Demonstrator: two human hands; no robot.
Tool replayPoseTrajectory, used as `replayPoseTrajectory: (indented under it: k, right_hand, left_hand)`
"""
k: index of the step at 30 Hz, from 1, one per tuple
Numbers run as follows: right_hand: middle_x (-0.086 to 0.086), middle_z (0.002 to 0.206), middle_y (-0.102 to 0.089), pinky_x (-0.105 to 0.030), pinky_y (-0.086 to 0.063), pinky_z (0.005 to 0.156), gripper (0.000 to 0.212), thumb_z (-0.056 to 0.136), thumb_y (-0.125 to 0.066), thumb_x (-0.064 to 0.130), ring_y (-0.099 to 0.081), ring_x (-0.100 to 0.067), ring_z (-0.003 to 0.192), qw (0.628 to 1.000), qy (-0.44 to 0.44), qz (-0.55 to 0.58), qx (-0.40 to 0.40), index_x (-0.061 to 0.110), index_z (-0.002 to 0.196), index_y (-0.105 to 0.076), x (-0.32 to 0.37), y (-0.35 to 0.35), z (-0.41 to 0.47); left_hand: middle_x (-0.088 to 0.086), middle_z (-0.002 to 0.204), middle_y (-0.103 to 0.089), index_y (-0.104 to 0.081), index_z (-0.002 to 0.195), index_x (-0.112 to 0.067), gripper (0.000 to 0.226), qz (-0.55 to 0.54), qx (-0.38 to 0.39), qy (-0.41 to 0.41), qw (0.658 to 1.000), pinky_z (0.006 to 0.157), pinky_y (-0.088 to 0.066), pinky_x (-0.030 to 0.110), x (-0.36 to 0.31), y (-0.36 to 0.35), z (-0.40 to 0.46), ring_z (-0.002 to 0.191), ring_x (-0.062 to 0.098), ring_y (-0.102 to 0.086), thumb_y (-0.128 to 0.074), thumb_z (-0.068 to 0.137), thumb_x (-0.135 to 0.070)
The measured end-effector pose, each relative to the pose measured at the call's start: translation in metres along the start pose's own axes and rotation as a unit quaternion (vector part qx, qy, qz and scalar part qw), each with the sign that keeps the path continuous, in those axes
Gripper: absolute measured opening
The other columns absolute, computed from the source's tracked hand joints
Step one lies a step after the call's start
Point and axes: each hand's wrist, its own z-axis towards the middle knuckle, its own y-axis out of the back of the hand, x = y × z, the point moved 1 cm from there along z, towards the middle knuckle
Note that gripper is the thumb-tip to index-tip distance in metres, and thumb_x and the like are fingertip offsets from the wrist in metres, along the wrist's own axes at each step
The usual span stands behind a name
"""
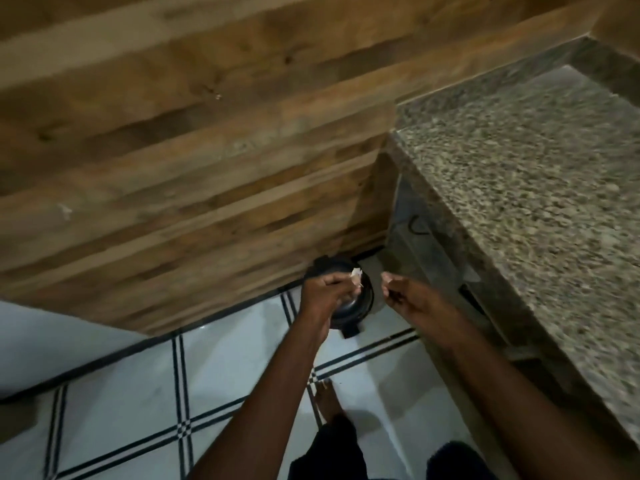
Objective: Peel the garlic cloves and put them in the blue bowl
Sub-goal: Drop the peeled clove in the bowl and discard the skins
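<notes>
I am looking down at the floor. My left hand pinches pale, papery garlic skin over a small black pedal bin that stands against the wall. My right hand hovers just right of the bin with its fingers curled round a small dark object; I cannot tell what that object is. Neither the blue bowl nor any garlic clove is in view.
A speckled granite counter runs along the right, its edge close to my right forearm. A wood-plank wall rises behind the bin. The floor has white tiles with black lines, and my bare foot stands on it.
</notes>
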Motion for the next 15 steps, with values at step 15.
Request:
replayPoseTrajectory:
  k: [15]
  right_hand:
    - [-0.011, 0.084, -0.06, -0.017, -0.054, 0.052, 0.013, 0.098, -0.056, -0.001, -0.056, -0.017, 0.072, 0.99, -0.095, -0.05, -0.09, 0.001, 0.086, -0.063, -0.059, -0.068, 0.162]
  left_hand:
    - [0.012, 0.083, -0.076, -0.073, 0.102, 0.005, 0.02, -0.006, -0.031, 0.079, 0.996, 0.084, -0.061, 0.031, 0.033, 0.093, 0.156, 0.075, 0.02, -0.074, -0.078, 0.083, 0.001]
